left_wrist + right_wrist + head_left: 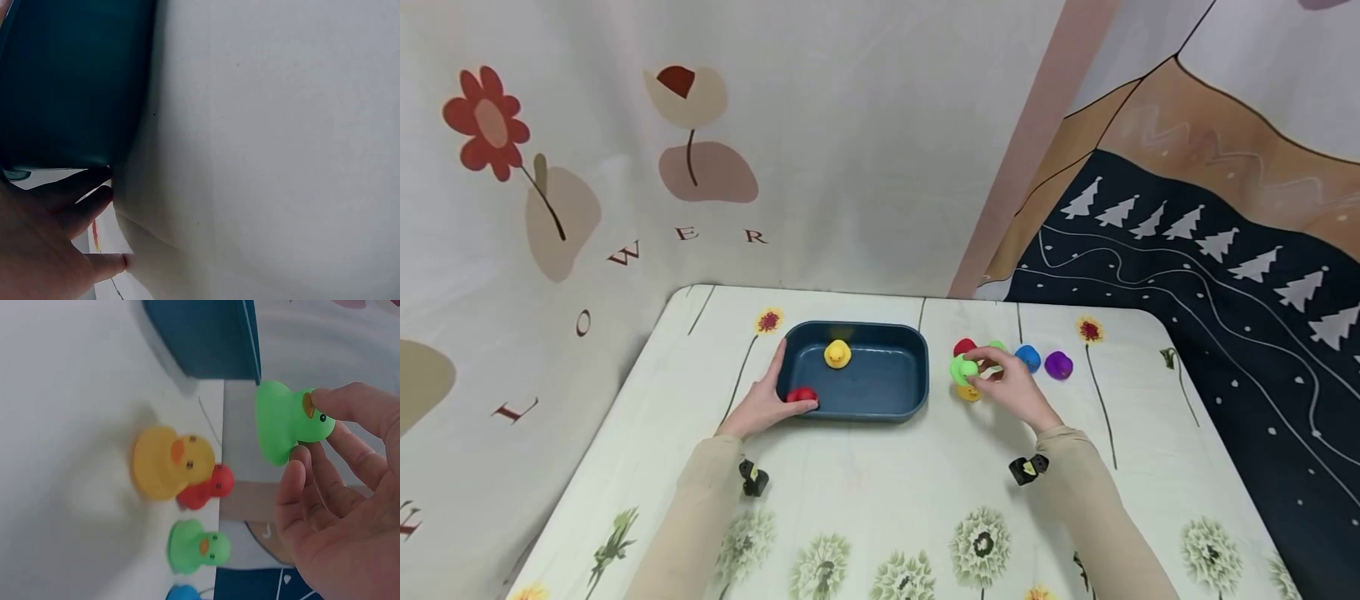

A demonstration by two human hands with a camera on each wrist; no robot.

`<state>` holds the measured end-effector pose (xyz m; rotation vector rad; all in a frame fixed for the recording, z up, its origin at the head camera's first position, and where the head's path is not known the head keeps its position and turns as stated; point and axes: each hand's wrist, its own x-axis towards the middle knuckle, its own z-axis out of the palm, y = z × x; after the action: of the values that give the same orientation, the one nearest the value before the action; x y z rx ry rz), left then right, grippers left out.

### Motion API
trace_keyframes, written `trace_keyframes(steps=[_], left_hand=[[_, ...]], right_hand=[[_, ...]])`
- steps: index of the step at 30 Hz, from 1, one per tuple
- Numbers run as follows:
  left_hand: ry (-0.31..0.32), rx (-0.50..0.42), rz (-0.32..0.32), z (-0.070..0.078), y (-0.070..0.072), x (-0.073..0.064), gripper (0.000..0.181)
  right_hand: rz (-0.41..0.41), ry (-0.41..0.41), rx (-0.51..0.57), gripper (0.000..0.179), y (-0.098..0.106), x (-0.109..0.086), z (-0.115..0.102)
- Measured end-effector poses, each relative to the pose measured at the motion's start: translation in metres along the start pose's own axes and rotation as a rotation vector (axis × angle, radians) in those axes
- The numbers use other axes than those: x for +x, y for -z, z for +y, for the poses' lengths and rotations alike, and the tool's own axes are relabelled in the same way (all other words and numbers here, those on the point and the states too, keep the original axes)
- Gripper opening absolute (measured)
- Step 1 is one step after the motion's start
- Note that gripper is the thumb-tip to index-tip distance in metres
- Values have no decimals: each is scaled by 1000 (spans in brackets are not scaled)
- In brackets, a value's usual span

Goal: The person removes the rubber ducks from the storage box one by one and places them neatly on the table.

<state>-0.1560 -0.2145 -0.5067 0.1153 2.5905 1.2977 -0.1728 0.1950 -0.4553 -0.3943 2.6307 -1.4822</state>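
Observation:
My left hand [763, 406] holds the near left corner of a dark blue rectangular dish [867, 414], its thumb along the front rim and fingers along the left side. In the left wrist view, fingers touch the dish's outer wall [75, 94]. Inside sit a yellow rubber duck [837, 354] and a red one [802, 394], partly behind the thumb. Right of the dish, my right hand [1011, 390] pinches a light green rubber duck [287, 422] by its head, raised off the table. Below it stands a yellow-orange duck [165, 464].
Behind the raised duck stand a red duck [964, 346] and another green duck [997, 345], partly hidden. A blue duck [1028, 358] and a purple duck [1059, 365] continue the row rightward. A printed curtain [850, 167] hangs behind the table's far edge.

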Motion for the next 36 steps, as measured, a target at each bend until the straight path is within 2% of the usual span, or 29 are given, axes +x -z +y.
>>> trace_keyframes(steps=[8, 16, 36], left_hand=[[12, -3, -6, 0, 0, -1, 118], [8, 2, -4, -2, 0, 1, 118], [27, 4, -5, -1, 0, 1, 117]], right_hand=[[19, -48, -30, 31, 14, -6, 14], [47, -52, -43, 31, 23, -13, 32], [60, -80, -56, 32, 33, -22, 60]])
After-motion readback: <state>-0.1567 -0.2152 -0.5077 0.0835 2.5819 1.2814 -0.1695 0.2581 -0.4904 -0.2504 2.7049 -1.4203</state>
